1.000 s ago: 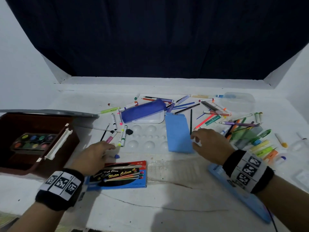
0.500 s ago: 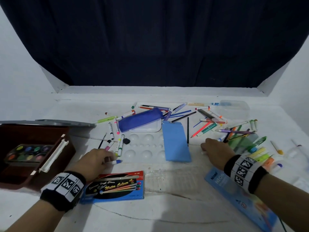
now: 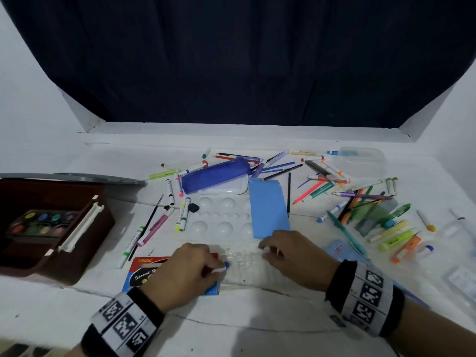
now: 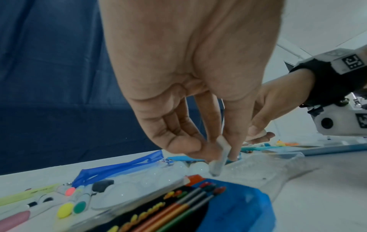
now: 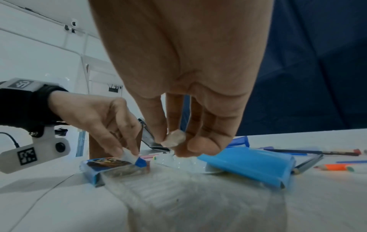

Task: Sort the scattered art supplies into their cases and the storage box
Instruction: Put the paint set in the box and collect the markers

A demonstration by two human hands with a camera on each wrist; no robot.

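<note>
My left hand [image 3: 217, 269] pinches a white marker with a blue cap [image 3: 223, 267] low over the right end of the red and blue colour pencil box [image 3: 144, 273]. In the left wrist view, thumb and fingers of this hand [image 4: 220, 150] pinch the marker [image 4: 223, 149]. My right hand [image 3: 265, 249] pinches a short pale stub [image 5: 174, 138] just above the clear ribbed plastic tray [image 3: 247, 269]; what the stub is I cannot tell. The two hands are close together over the tray [image 5: 198, 204].
A brown storage box [image 3: 85, 243] with a watercolour set [image 3: 41, 222] stands at the left. Behind the hands lie a white palette [image 3: 221, 220], a light blue case [image 3: 269, 210] and a blue pouch [image 3: 213, 173]. Several markers and pencils [image 3: 360, 202] are scattered at right and back.
Both hands have drawn in toward the table's front middle. The left brought the blue-capped marker over the pencil box; the right came left from the pens onto the clear tray with a pale stub.
</note>
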